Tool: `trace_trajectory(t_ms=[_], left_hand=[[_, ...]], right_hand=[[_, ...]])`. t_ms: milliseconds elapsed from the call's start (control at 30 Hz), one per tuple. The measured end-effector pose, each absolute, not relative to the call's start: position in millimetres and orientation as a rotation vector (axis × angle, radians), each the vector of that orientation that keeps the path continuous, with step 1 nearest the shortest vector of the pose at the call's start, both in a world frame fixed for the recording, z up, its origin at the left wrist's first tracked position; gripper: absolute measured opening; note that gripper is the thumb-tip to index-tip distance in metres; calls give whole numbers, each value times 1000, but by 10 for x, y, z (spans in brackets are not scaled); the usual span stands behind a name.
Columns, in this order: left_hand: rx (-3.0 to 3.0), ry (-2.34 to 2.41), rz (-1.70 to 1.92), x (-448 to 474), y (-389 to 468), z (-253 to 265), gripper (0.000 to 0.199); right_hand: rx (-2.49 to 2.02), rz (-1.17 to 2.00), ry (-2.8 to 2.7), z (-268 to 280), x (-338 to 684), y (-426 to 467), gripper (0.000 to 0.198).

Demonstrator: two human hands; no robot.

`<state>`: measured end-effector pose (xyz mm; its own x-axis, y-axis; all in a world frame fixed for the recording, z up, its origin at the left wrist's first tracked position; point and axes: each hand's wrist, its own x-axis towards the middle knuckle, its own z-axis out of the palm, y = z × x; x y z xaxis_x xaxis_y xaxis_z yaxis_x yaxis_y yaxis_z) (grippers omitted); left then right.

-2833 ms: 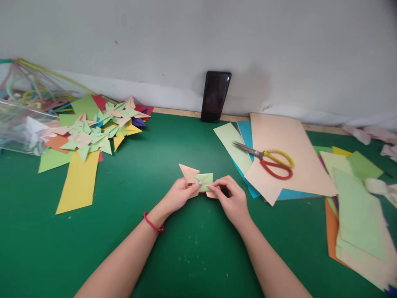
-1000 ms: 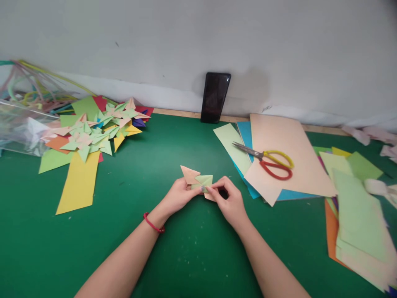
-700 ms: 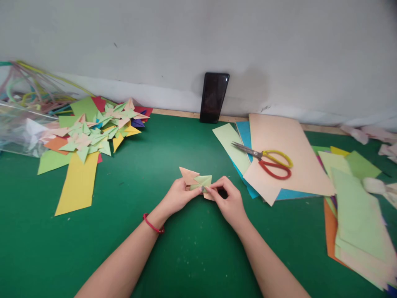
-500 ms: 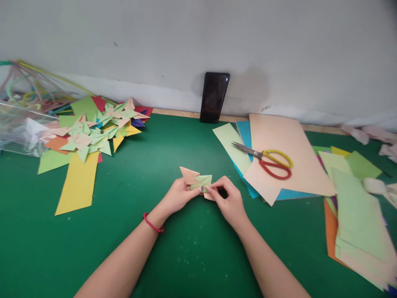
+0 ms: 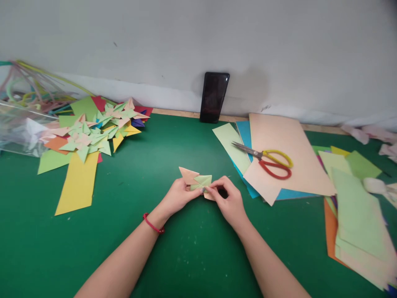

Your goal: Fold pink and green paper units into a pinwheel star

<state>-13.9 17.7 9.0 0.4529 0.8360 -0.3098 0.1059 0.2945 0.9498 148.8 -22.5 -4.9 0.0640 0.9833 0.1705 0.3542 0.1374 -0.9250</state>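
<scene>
Between my two hands, above the green table, is a small piece of folded paper (image 5: pixel 203 180) in pale green and peach, with one peach point sticking out at its upper left. My left hand (image 5: pixel 178 195) grips it from the left, thumb pressed on its lower front and fingers mostly hidden behind. Fingertips of my right hand (image 5: pixel 228 201) pinch its lower right edge, close by the left thumb. The hidden underside of the folds cannot be made out.
Scissors (image 5: pixel 263 156) lie on peach sheets (image 5: pixel 282 136) to the right. A phone (image 5: pixel 214 97) leans on the wall. Folded paper stars (image 5: pixel 88 134) pile up at left beside a clear plastic bag (image 5: pixel 18 128). Cut paper strips (image 5: pixel 358 223) are stacked at far right.
Almost nothing differs. Both hands keep their hold on the folded paper, with only a slight shift of the left thumb and the paper.
</scene>
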Motion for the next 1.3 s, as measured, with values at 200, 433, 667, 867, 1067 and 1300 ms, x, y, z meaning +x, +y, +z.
trace_trajectory(t_ms=[200, 433, 667, 867, 1067, 1300], left_hand=[[1164, 1021, 620, -130, 172, 69, 37], [1199, 1026, 615, -150, 179, 16, 29], [1178, 1013, 633, -149, 178, 53, 31], [1206, 1064, 623, -140, 169, 74, 34], [1179, 1016, 642, -120, 156, 95, 33], [1126, 967, 679, -125, 158, 56, 38]], right_hand=[[-1381, 822, -1466, -52, 1492, -220, 8], [-1385, 814, -1464, -53, 1490, -218, 9], [-1383, 814, -1468, -48, 1488, -216, 8], [-1357, 796, -1491, -40, 1489, -229, 11], [-1374, 779, -1419, -76, 1458, -247, 3], [-1396, 750, -1396, -99, 1454, -264, 9]])
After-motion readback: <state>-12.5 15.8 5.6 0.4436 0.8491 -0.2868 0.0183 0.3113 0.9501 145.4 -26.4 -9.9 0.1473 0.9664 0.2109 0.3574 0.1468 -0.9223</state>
